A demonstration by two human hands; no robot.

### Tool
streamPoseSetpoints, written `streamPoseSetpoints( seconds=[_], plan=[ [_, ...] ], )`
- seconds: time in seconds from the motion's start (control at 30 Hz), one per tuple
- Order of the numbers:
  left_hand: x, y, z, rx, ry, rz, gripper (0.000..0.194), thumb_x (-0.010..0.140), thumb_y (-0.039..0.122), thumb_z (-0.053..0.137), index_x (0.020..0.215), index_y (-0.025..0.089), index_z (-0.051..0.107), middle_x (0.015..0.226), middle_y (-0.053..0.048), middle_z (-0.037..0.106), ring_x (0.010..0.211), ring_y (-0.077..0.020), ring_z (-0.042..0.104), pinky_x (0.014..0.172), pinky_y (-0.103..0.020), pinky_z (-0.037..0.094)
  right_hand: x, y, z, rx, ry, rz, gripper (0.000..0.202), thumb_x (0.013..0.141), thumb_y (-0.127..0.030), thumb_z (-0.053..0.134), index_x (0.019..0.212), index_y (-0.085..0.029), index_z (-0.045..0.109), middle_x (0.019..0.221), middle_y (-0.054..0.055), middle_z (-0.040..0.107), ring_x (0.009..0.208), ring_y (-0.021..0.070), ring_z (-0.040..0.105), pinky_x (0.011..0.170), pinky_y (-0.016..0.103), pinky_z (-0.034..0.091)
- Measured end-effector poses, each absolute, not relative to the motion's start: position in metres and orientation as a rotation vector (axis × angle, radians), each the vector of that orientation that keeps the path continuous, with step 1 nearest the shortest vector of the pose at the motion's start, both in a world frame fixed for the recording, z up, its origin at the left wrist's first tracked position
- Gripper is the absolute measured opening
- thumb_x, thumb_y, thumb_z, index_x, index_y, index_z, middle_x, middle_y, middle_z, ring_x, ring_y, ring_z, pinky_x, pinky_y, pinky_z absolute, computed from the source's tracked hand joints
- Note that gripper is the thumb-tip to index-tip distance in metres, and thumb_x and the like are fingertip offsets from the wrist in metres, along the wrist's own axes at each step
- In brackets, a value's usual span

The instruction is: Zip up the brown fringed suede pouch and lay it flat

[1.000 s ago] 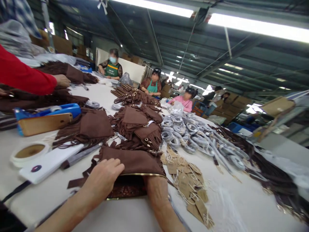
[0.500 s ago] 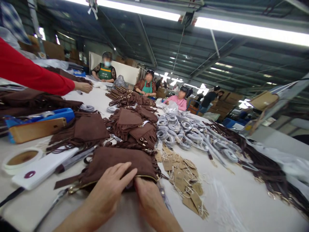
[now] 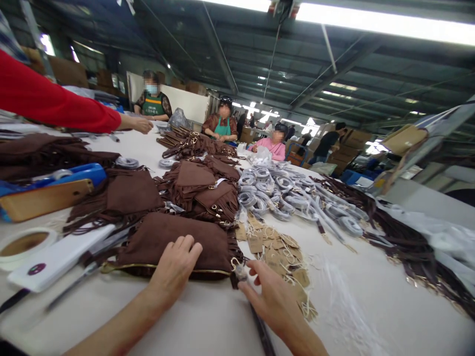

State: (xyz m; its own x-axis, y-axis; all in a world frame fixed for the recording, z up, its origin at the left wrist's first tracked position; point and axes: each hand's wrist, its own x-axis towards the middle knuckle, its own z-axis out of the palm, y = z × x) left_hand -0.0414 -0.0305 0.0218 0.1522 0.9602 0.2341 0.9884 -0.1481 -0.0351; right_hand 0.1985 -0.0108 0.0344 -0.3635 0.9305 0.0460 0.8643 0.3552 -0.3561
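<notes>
A brown suede bag with fringed sides lies in front of me, its gold zipper edge facing me. My left hand rests on top of the bag, fingers stretched out and holding nothing. At the bag's right corner, my right hand has thumb and index finger on either side of a clasp wrapped in clear plastic. A dark strap runs from there toward me. The inside of the bag is hidden.
More brown fringed bags are heaped beyond. Coiled wrapped straps and brown paper tags lie to the right. A tape roll, white device and phone sit left. A co-worker's red sleeve reaches in.
My right hand has come out of the bag's opening and moved right to the wrapped clasp. The bag's front edge now lies flatter. The co-worker's red sleeve has shifted slightly right.
</notes>
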Motion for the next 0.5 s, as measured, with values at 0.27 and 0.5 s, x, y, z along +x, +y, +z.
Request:
streamPoseSetpoints(
  seconds=[0.27,0.5],
  plan=[
    [-0.049,-0.028,0.011,-2.355,-1.820,-0.174,0.026,0.085,-0.003,0.044,0.092,0.018,0.056,0.096,-0.007,0.058,0.088,-0.0243,0.056,0.077,-0.036,0.049,0.210,-0.001,0.036,-1.575,-2.234,0.971,0.013,0.080,-0.027,0.051,0.084,-0.019,0.060,0.065,-0.003,0.051,0.065,0.0170,0.052,0.059,0.026,0.034],
    [-0.048,-0.033,0.000,-2.470,-1.693,-0.232,0.014,0.093,0.006,0.048,0.089,0.017,0.056,0.090,-0.007,0.059,0.084,-0.0240,0.056,0.074,-0.036,0.050,0.249,0.005,0.024,-1.492,-2.252,1.050,0.013,0.073,-0.033,0.058,0.080,-0.023,0.062,0.058,-0.005,0.050,0.059,0.0162,0.051,0.056,0.027,0.035]
  ],
)
